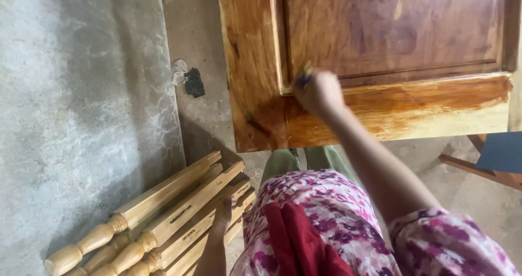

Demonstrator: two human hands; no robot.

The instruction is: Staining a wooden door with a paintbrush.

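Observation:
A glossy brown wooden door panel (391, 31) lies flat ahead of me, its near rail lighter and yellowish. My right hand (318, 91) is closed around a small yellowish pad or brush with a dark part (303, 77), pressed at the panel's inner corner near the left stile. My left hand (222, 211) hangs low at my side, fingers resting on a stack of turned pale wooden legs (157, 221). I cannot tell whether it grips anything.
Grey concrete floor (76, 102) spreads to the left. A crumpled white scrap and a dark rag (190, 81) lie on the floor beside the door. A wooden frame with a dark blue sheet (497, 156) stands at the right.

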